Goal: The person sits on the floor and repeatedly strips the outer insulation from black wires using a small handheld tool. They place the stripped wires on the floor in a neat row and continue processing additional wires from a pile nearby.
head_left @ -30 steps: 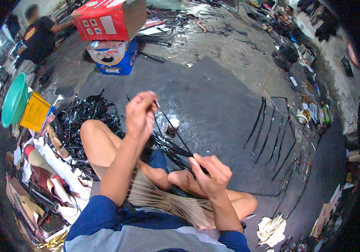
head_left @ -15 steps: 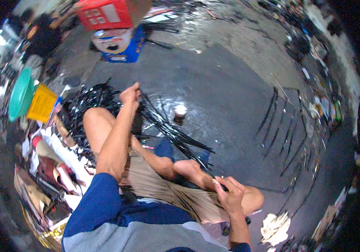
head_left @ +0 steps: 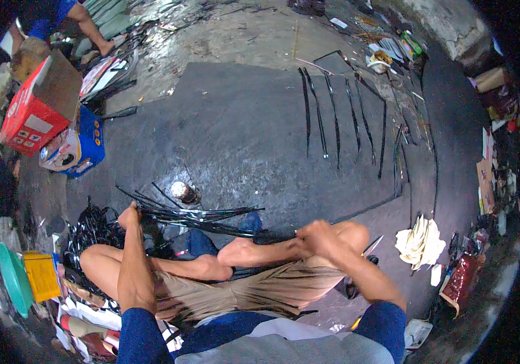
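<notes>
My left hand (head_left: 129, 216) is closed round one end of a bundle of thin, glossy black strips (head_left: 211, 215). The bundle stretches to the right above my crossed legs, its loose ends fanning out. My right hand (head_left: 319, 238) is closed near my right knee, and a dark strip seems to run into it from the bundle. Its fingertips are partly hidden, but in the earlier picture it pinches a strip end. Beside my left knee lies a tangled heap of black strips (head_left: 93, 227).
A small white-topped cup (head_left: 182, 193) stands just beyond the bundle. Several black strips (head_left: 332, 121) lie in a row on the dark floor mat (head_left: 229, 121). Red (head_left: 32, 112) and blue (head_left: 87, 142) boxes stand left, and a pale cloth bundle (head_left: 420, 241) right. Another person's leg (head_left: 90, 29) shows far left.
My view has turned to the right, so the boxes sit further left. The bundle now lies more nearly level between my hands. My right hand has turned over near the knee.
</notes>
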{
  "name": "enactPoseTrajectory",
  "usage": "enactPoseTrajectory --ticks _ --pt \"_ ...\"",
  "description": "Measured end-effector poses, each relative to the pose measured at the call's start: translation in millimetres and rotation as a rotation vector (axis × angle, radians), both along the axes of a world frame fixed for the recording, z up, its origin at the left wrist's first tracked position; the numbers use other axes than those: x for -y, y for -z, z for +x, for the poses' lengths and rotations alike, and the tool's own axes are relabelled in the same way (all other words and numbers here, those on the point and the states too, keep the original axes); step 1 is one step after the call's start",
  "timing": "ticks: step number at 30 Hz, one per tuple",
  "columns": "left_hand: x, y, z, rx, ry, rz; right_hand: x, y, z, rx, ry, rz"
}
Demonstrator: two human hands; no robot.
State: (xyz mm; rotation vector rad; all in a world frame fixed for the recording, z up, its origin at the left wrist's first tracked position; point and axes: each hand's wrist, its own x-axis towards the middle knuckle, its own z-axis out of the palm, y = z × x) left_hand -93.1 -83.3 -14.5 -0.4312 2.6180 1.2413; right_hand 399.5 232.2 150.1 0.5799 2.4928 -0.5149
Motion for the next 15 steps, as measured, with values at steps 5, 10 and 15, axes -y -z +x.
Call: enactPoseTrajectory --ticks 5,10,15 --pt "-8 -14 13 -0.084 0.255 -0.469 -118 85 -34 -0.431 0.422 -0.031" --pt "-32 -74 49 -0.529 0.411 -0.226 -171 153 -97 -0.475 0.732 0.188" --pt "-73 -156 136 -0.583 0.713 0.118 -188 181 -108 -0.378 0.903 0.309"
